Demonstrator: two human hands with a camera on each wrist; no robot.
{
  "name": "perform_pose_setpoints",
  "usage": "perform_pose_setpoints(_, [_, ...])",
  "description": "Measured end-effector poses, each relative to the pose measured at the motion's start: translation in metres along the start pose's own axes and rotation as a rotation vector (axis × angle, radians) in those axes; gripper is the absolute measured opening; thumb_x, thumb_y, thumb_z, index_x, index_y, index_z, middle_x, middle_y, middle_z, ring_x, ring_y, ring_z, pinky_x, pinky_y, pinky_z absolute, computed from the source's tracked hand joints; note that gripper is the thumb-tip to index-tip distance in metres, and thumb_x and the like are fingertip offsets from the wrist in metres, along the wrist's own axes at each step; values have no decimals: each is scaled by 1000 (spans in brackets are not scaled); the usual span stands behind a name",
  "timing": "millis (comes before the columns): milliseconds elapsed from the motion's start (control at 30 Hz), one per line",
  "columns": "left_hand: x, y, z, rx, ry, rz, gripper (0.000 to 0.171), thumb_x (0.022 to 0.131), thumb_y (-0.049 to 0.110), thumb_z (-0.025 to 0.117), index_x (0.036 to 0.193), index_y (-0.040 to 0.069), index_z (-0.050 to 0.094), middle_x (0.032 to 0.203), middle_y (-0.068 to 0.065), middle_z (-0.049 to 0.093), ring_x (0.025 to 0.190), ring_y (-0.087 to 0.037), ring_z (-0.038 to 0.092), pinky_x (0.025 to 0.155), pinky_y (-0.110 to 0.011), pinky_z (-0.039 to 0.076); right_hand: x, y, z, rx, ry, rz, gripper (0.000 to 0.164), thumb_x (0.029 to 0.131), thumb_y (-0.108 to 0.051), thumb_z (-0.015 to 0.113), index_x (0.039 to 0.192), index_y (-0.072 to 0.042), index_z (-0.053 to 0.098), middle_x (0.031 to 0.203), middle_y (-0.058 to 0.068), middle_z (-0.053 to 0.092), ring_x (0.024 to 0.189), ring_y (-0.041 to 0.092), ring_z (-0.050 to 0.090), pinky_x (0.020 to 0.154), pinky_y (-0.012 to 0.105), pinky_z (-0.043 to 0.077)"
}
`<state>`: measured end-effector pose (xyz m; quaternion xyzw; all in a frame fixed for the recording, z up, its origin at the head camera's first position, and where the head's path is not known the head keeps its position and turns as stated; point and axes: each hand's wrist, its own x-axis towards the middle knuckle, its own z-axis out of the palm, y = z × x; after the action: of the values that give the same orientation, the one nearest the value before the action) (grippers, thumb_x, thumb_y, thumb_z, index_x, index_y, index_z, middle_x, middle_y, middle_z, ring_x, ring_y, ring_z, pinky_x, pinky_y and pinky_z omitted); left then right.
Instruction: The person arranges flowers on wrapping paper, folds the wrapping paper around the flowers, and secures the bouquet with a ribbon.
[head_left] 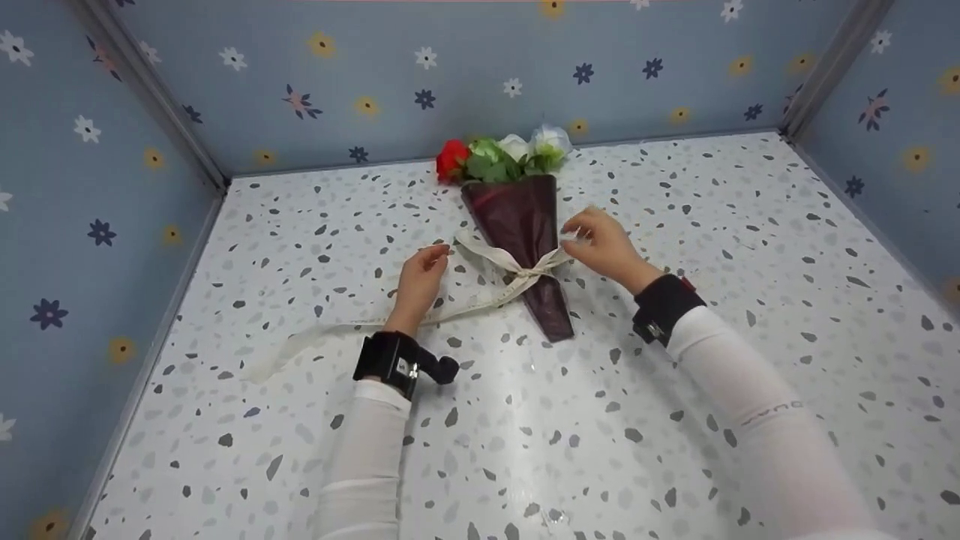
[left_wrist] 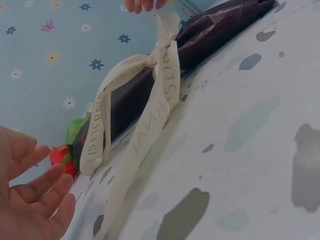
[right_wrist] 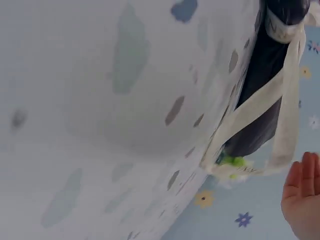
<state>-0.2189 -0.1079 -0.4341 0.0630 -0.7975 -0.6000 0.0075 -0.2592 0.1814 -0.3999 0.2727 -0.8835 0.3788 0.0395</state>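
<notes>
A bouquet in dark maroon wrapping [head_left: 517, 217] lies on the speckled surface, its red, green, white and pale blue artificial flowers [head_left: 491, 159] toward the back wall. A cream ribbon [head_left: 529, 274] is tied around its narrower part, with loops to both sides and a long tail [head_left: 330, 328] running left under the left forearm. My left hand [head_left: 424, 277] is left of the bouquet; in the left wrist view its fingers [left_wrist: 52, 197] are loosely bent and hold nothing. Right beside the ribbon's right loop, my right hand [head_left: 604, 244] has its fingers [right_wrist: 306, 175] fairly straight.
Blue floral panels [head_left: 465, 60] stand behind and on both sides of the white speckled surface [head_left: 480, 450]. Each wrist wears a black camera strap, the left one [head_left: 390, 360] and the right one [head_left: 667, 307]. White sleeves cover the arms.
</notes>
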Motion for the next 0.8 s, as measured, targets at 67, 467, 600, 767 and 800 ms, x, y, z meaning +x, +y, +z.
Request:
perform_pose_setpoints(67, [-1, 1, 2, 7, -1, 10, 33, 99, 13, 48, 128, 0, 56, 128, -13, 56, 115, -23, 52, 98, -31, 39, -5, -11, 9, -106, -96, -130, 14, 81, -5, 68, 94, 3, 70, 85, 15, 60, 78, 28, 57, 71, 37, 48])
perform_pose_setpoints(467, [-10, 4, 7, 46, -61, 63, 32, 99, 13, 47, 126, 0, 57, 128, -15, 56, 112, -23, 54, 95, -33, 41, -11, -49, 60, -605, -349, -248, 19, 79, -10, 66, 98, -6, 68, 88, 12, 67, 75, 33, 65, 63, 48, 50])
perform_pose_setpoints(600, [-12, 2, 5, 52, -43, 80, 30, 99, 13, 47, 123, 0, 59, 125, -15, 58, 112, -23, 54, 97, -33, 40, -9, -52, 68, -659, -310, -231, 9, 78, -9, 65, 86, -6, 67, 82, 12, 67, 71, 34, 64, 58, 48, 49])
perform_pose_setpoints(767, [-13, -1, 3, 53, -41, 76, 28, 98, 11, 48, 119, -1, 61, 125, -14, 59, 114, -23, 53, 99, -33, 38, -17, -50, 58, -538, -216, -352, 6, 82, -10, 69, 86, -8, 74, 78, 7, 65, 70, 27, 64, 61, 42, 51])
perform_pose_setpoints(800, [-13, -1, 2, 53, -39, 74, 27, 98, 11, 48, 118, -1, 62, 124, -14, 59, 114, -23, 53, 99, -33, 38, -20, -49, 54, -505, -200, -392, 7, 82, -11, 71, 87, -8, 75, 78, 6, 65, 70, 25, 65, 62, 40, 51])
